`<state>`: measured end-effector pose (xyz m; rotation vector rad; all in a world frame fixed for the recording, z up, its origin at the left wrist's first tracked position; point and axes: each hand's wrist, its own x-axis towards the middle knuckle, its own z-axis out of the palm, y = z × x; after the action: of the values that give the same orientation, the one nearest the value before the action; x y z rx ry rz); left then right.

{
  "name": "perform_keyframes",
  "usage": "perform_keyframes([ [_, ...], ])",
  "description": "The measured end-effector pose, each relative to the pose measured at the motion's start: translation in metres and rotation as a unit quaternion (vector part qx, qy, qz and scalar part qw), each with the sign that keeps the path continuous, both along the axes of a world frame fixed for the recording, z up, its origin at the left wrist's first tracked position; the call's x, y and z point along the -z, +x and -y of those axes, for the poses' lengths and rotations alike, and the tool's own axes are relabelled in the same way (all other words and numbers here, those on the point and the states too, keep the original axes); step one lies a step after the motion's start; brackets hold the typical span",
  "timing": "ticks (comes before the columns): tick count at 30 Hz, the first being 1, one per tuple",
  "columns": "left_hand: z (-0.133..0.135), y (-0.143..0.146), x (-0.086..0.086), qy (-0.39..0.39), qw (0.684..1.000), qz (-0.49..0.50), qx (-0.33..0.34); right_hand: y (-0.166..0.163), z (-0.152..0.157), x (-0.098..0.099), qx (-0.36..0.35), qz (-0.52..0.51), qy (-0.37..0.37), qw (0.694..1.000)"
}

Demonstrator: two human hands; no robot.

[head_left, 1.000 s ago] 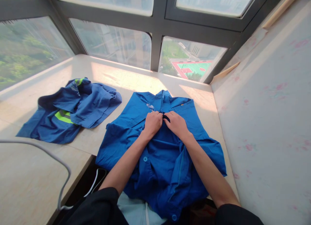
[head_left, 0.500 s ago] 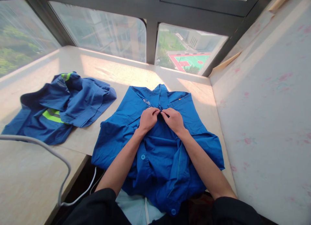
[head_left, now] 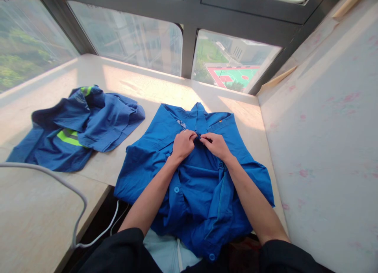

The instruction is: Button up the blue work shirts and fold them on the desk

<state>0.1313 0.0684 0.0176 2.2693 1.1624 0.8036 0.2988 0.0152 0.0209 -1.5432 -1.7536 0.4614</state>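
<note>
Here the left hand (head_left: 184,144) and the right hand (head_left: 216,145) work close together, thumbs and fingers pinching the cloth of a blue shirt (head_left: 201,186) at its centre front, just below the collar (head_left: 197,111); what sits between the fingertips is too small to tell. Gripping from both sides probably steadies that spot. The shirt lies front up on the table (head_left: 35,202), its lower end drooping toward the person's lap. The collar points to the windows (head_left: 126,41), and the long axis runs from there back toward the person. To the left, well apart from the hands, a crumpled garment (head_left: 100,131) with bright strips lies, perhaps placed to leave room.
</note>
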Motion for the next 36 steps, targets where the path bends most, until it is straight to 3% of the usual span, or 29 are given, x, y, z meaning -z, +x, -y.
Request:
perform_keyframes([
  [11, 0.008, -0.008, 0.003, 0.083, 0.996, -0.017, 0.039, 0.003, -0.001, 0.006, -0.004, -0.011, -0.003, 1.000],
  [17, 0.009, -0.008, 0.004, 0.085, 0.996, -0.028, 0.032, -0.001, 0.000, 0.007, -0.002, 0.010, 0.007, 1.000],
  [27, 0.003, -0.011, 0.015, 0.017, 0.985, 0.135, 0.105, -0.005, -0.002, 0.012, 0.056, 0.059, 0.019, 0.996],
  [30, 0.003, -0.011, 0.011, 0.003, 0.979, 0.191, 0.069, -0.006, -0.001, 0.010, 0.056, 0.049, 0.019, 0.997],
  [33, 0.001, -0.013, 0.009, -0.026, 0.965, 0.263, -0.007, -0.008, 0.000, 0.003, 0.078, 0.010, 0.010, 0.997],
  [36, -0.006, -0.020, 0.012, -0.092, 0.914, 0.381, -0.108, 0.000, -0.002, -0.006, 0.117, -0.099, -0.017, 0.988],
])
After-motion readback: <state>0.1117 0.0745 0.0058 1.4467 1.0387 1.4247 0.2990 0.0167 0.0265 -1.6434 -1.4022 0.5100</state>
